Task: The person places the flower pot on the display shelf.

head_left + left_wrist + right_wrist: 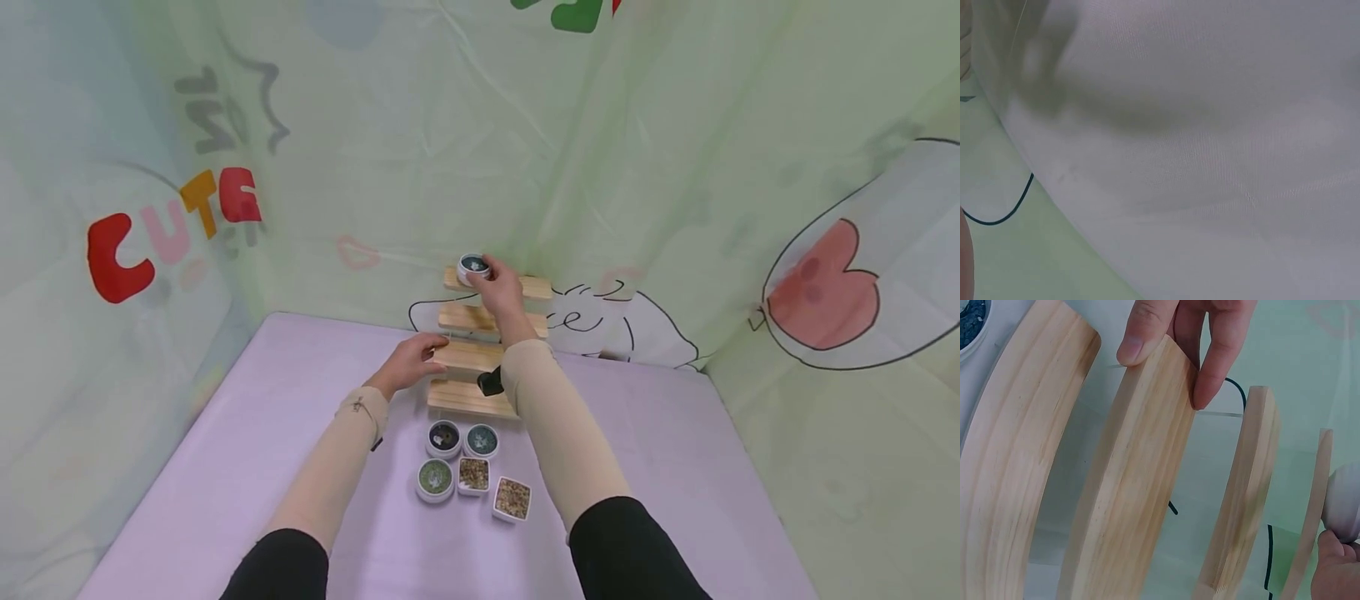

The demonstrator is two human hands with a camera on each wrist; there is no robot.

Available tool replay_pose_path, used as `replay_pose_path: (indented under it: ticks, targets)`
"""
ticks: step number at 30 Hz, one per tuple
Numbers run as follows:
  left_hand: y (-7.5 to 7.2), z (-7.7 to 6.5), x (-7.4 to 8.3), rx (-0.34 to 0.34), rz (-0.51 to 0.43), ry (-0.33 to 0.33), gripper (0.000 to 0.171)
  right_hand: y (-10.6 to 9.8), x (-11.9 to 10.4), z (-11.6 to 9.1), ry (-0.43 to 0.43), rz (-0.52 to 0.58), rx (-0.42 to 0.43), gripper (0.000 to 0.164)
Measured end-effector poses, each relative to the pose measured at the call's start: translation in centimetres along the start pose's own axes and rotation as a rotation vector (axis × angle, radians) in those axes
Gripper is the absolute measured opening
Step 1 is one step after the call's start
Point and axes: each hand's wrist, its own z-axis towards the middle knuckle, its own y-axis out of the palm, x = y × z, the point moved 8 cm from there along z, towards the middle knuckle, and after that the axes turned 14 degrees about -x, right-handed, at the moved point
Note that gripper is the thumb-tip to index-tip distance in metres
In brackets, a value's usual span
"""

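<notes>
A tiered stand with several pale wooden boards rises against the back cloth; its top board is farthest away. My right hand grips a small round white pot with dark blue-green filling, at the left end of that top board. In the right wrist view the pot's white side stands right at the thin far board. With thumb and fingers, my left hand pinches the left end of a lower board; the right wrist view shows this grip at the board's end.
In front of the stand are round pots with dark, blue-green and green filling. Two square white pots with brown grains stand beside them. The lilac tabletop meets printed cloth walls.
</notes>
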Motion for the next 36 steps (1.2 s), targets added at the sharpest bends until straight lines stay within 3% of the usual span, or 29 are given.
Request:
replay_pose_path:
  ticks: [11, 17, 22, 27, 33, 36]
  targets:
    - [-0.1, 0.1, 0.0, 0.007, 0.042, 0.002, 0.056, -1.0, 0.3, -0.5, 0.002, -0.035, 0.018, 0.062]
    - [-0.3, 0.1, 0.0, 0.013, 0.048, 0.002, 0.057, -1.5, 1.1, -1.9, -0.062, -0.001, 0.006, 0.072]
    - [-0.4, 0.1, 0.0, 0.014, 0.047, -0.002, 0.057, -1.9, 1.7, -3.8, -0.109, 0.034, 0.026, 0.075]
    - [-0.4, -0.2, 0.0, 0.015, 0.032, 0.003, 0.057, -2.3, 2.4, -6.1, -0.122, -0.031, 0.054, 0.073]
    - [-0.2, -0.2, -0.2, 0.011, 0.019, 0.005, 0.057, -1.7, 3.4, -9.7, -0.182, -0.182, 0.004, 0.070]
    - [-0.3, -0.1, -0.1, 0.017, 0.018, 0.015, 0.057, -1.3, 4.6, -11.7, -0.173, -0.166, -0.028, 0.069]
